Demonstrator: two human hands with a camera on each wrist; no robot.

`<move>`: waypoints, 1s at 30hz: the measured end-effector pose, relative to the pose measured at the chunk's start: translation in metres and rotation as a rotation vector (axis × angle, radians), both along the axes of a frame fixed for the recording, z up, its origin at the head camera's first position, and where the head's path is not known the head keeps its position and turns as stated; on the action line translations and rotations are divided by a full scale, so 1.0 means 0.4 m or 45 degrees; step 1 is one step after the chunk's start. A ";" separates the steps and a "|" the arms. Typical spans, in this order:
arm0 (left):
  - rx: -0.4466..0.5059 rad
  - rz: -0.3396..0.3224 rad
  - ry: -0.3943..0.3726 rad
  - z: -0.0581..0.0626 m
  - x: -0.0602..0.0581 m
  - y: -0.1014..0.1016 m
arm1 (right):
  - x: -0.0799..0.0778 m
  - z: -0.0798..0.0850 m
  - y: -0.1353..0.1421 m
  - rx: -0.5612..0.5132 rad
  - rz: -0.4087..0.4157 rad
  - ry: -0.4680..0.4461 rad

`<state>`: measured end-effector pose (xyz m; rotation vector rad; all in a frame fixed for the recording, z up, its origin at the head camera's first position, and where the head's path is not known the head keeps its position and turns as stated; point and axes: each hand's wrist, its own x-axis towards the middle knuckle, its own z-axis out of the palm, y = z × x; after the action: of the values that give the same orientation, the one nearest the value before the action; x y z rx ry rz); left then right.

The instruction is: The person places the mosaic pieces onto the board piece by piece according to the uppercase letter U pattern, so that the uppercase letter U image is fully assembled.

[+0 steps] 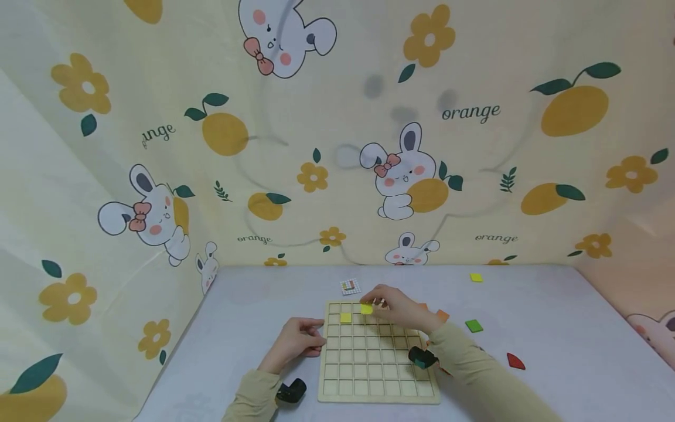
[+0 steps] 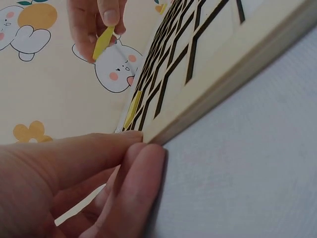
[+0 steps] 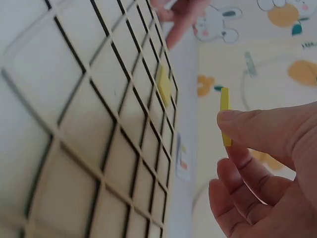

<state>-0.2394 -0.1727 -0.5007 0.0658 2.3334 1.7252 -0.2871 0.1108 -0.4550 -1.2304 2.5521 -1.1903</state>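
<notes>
A pale wooden grid board lies on the table, with one yellow square tile in a cell near its far left corner. My left hand grips the board's left edge, its fingertips right at the rim in the left wrist view. Over the board's far side, my right hand pinches a second yellow square tile between thumb and fingers. That tile is held above the cells, and the right wrist view shows it edge-on.
Just beyond the board lies a small white patterned card. To the right are a yellow tile, a green tile, a red quarter-round piece and orange pieces partly hidden by the right arm. A printed cloth hangs behind.
</notes>
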 end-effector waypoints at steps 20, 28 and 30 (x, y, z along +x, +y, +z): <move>-0.012 0.005 -0.015 0.004 -0.001 0.002 | 0.026 -0.061 -0.116 0.073 0.029 -0.038; -0.021 0.013 -0.018 -0.002 -0.004 0.002 | 0.026 -0.071 -0.127 0.103 0.001 -0.038; -0.025 0.018 -0.018 -0.003 -0.005 0.001 | 0.026 -0.070 -0.129 0.101 -0.002 -0.040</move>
<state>-0.2413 -0.1724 -0.5020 0.0337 2.3458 1.7039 -0.2766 0.0593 -0.4831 -1.1840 2.5512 -1.0889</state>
